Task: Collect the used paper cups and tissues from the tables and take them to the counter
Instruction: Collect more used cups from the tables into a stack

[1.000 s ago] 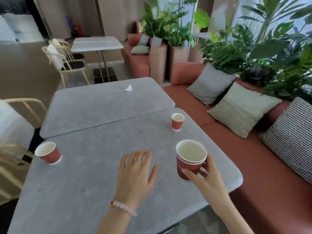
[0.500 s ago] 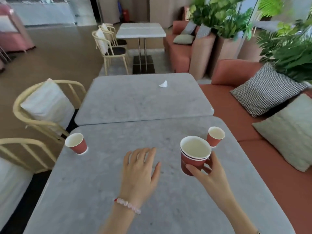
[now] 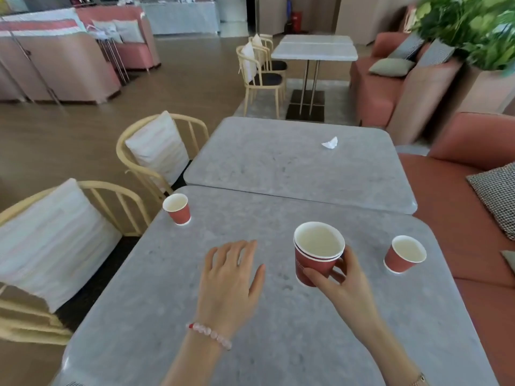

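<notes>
My right hand point(image 3: 344, 285) grips a stack of nested red paper cups point(image 3: 315, 253) just above the near grey table point(image 3: 278, 330). My left hand point(image 3: 230, 277) hovers flat and empty over the table, fingers spread, left of the stack. A single red cup point(image 3: 177, 208) stands at the table's far left corner. Another red cup point(image 3: 404, 257) stands to the right of my right hand. A crumpled white tissue point(image 3: 330, 142) lies on the far grey table point(image 3: 278, 162), near its back right.
Two cream chairs with white cushions point(image 3: 156, 151) point(image 3: 50, 240) stand along the tables' left side. A red sofa point(image 3: 459, 218) with a checked pillow point(image 3: 496, 196) runs along the right. Further back are another table point(image 3: 315, 50), chairs, planters and open wooden floor point(image 3: 69, 135).
My view has swung left, so the left cup and chairs show more and the plants less. Both hands have kept their pose; the right still holds the cup stack.
</notes>
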